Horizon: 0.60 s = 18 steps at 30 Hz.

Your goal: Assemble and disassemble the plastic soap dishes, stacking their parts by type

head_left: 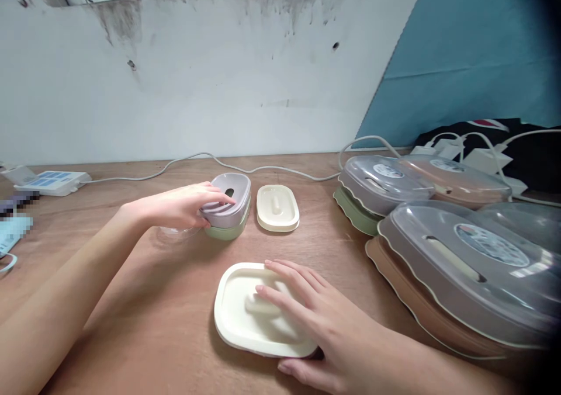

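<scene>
You're working in soft, even overhead light that casts faint shadows under your hands on the wooden table (144, 325), with glare on the clear lids (473, 255), wide-angle bending at the edges, a dark vignette lower right, and pixelated patches (15, 219) at left

A: Which 2 items are under the hands?

B: A large cream lid (245, 319), a rounded rectangle with a raised rim and a central bar handle, lies flat on the wooden table near the front edge. Farther back and to the left stands a stack of 2 small oval dishes: a lilac dish (228, 205) with a slotted top rests on a pale green dish (225, 230).

A: Their poses?

B: The lid is level; the lilac dish sits slightly askew on the green one.
</scene>
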Each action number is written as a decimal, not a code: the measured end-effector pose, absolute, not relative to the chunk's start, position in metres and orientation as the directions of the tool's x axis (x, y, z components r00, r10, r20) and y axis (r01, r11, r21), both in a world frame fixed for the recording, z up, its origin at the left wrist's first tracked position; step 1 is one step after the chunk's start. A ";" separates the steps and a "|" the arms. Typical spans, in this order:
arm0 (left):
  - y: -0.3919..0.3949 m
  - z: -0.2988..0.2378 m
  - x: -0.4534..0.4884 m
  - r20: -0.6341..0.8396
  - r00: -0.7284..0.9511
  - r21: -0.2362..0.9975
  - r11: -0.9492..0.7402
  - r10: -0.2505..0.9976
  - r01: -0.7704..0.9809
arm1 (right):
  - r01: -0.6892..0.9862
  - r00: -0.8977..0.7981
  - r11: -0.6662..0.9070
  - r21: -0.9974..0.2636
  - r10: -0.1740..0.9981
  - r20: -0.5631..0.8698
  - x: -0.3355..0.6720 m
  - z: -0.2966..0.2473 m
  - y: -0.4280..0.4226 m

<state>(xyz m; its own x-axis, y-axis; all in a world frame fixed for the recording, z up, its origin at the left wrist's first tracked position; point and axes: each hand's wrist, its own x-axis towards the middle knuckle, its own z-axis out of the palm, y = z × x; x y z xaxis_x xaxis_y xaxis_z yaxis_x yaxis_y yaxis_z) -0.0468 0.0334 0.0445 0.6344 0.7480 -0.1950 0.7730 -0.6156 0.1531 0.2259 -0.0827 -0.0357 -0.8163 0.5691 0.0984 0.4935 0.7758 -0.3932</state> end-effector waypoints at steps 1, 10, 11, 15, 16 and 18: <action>0.033 0.046 -0.048 -0.191 0.629 0.154 -0.610 0.753 0.777 | 0.493 -0.818 0.778 -0.390 0.567 0.097 0.226 -0.036 -0.083; 0.038 0.040 -0.047 -0.215 0.640 0.161 -0.619 0.738 0.768 | 0.489 -0.823 0.795 -0.358 0.557 0.112 0.226 -0.039 -0.082; 0.038 0.040 -0.047 -0.218 0.641 0.162 -0.621 0.735 0.767 | 0.487 -0.824 0.799 -0.353 0.554 0.116 0.227 -0.039 -0.082; 0.038 0.040 -0.045 -0.241 0.638 0.165 -0.617 0.731 0.769 | 0.485 -0.827 0.806 -0.339 0.549 0.124 0.227 -0.041 -0.082; 0.038 0.041 -0.045 -0.243 0.636 0.161 -0.616 0.733 0.771 | 0.485 -0.827 0.807 -0.338 0.549 0.124 0.227 -0.041 -0.082; 0.038 0.042 -0.046 -0.235 0.634 0.149 -0.617 0.737 0.773 | 0.488 -0.826 0.806 -0.334 0.551 0.121 0.227 -0.042 -0.081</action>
